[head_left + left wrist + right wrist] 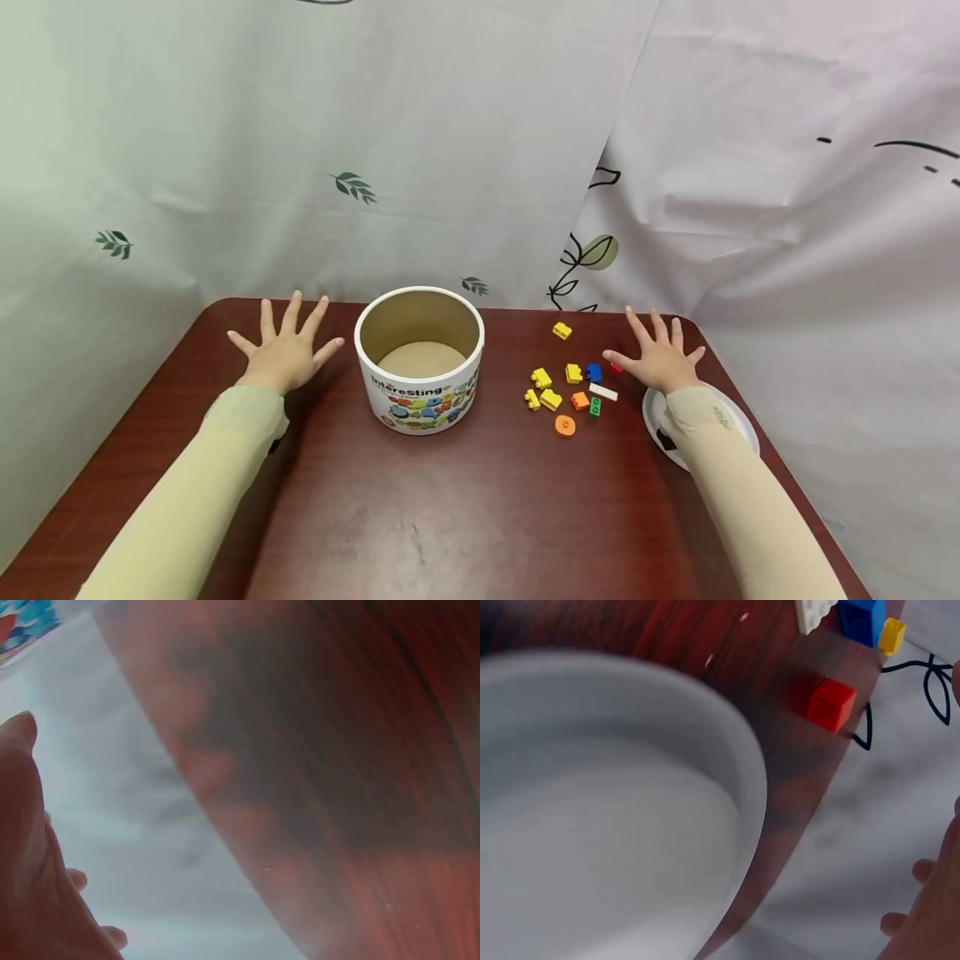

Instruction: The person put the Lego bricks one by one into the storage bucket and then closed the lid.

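My left hand [282, 357] is spread wide with straight fingers, left of a round white tub [420, 408] with "Interesting" printed on its side; no contact shows. The tub's inside shows a bare tan bottom. My right hand [663, 363] has its fingers spread too and holds nothing. It hovers by a white round lid [742, 429], which the wrist and sleeve partly cover. Left of that hand lie loose toy bricks: several yellow ones [551, 400], a blue brick [593, 372], a white strip [603, 392], a green brick [595, 407], orange pieces [566, 426] and a red brick [831, 705].
Everything rests on a dark red-brown wooden table [450, 517]. A pale curtain [450, 125] with leaf prints hangs right behind its back edge and along both sides. One yellow brick [562, 331] lies apart, near the back edge.
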A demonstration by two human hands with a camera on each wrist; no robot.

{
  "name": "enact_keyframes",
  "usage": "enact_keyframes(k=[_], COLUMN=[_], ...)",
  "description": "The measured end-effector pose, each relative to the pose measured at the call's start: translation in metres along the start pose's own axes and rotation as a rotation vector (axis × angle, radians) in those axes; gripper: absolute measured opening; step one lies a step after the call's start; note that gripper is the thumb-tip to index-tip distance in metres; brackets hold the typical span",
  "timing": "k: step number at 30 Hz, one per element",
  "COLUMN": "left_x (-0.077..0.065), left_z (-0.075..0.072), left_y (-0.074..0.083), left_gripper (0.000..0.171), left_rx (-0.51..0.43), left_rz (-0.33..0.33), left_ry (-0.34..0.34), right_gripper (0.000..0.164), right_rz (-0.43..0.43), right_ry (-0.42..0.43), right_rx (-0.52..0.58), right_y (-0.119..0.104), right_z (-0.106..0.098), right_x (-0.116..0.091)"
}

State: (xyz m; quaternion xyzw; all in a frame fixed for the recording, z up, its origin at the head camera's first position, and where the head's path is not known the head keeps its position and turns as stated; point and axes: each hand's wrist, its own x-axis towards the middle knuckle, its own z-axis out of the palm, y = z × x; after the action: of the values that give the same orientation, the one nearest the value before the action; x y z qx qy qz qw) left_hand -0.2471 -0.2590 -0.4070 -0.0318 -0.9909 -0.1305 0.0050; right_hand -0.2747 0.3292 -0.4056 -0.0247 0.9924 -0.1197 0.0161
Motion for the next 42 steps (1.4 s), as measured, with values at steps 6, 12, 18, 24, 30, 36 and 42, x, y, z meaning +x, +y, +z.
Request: enact_keyframes(k=[6, 12, 18, 24, 30, 36, 42], left_x=[-0.009, -0.023, -0.033, -0.040, -0.042, -0.041, -0.040], left_z=[-0.013, -0.022, -0.021, -0.018, -0.013, -0.009, -0.007], left_y=[0.009, 0.020, 0.037, 0.050, 0.057, 0.058, 0.059], left_gripper=[0.079, 0.073, 0.070, 0.073, 0.076, 0.078, 0.077], left_rx=[-0.080, -0.138, -0.129, -0.082, -0.058, -0.056, -0.068], left_rz=[0.066, 0.161, 0.294, 0.395, 0.426, 0.413, 0.415], left_ry=[0.119, 0.255, 0.336, 0.319, 0.287, 0.244, 0.237], right_gripper=[0.098, 0.085, 0.070, 0.063, 0.056, 0.051, 0.045], right_rz=[-0.033, -0.071, -0.045, -0.044, -0.038, 0.004, 0.022], right_ry=[0.026, 0.091, 0.079, 0.073, 0.035, -0.023, -0.038], right_rx=[0.029, 0.140, 0.284, 0.323, 0.338, 0.354, 0.356], right_y=[-0.009, -0.023, -0.039, -0.047, -0.055, -0.066, -0.070], right_z=[0.000, 0.008, 0.018, 0.027, 0.038, 0.045, 0.047], right_x=[0.006, 0.018, 0.028, 0.040, 0.053, 0.061, 0.073])
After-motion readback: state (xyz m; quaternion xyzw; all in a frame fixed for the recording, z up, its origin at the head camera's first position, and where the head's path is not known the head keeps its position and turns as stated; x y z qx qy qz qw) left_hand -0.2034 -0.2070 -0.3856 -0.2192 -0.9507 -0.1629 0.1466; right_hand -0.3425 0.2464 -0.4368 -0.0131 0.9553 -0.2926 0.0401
